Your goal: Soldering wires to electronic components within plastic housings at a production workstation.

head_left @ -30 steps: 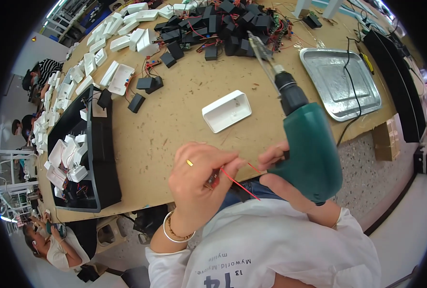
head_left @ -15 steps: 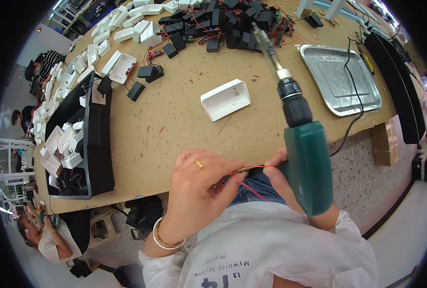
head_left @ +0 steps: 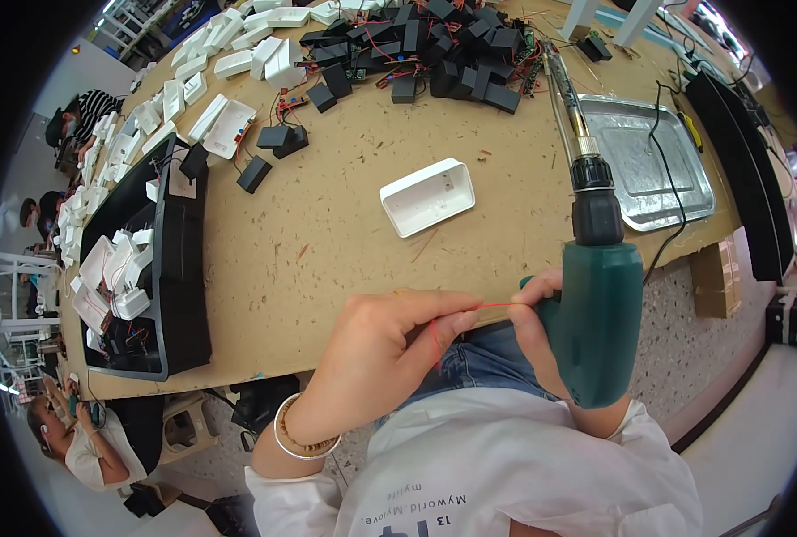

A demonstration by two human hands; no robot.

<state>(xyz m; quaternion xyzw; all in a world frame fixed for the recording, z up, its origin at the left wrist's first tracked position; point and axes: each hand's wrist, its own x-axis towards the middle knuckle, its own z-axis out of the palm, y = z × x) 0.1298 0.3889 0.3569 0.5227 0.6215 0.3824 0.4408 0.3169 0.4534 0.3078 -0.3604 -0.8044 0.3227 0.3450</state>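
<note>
Drill (head_left: 600, 313) (one) in right hand (head_left: 538, 347)

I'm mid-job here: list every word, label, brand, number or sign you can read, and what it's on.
White shirt: dark lettering and numerals on the front, the larger numerals cut by the picture's lower edge; I won't transcribe printed wording.
Green power drill: no readable lettering shows.
White plastic case: none readable.
Pile of black boxes: any markings are too small to read.
</note>
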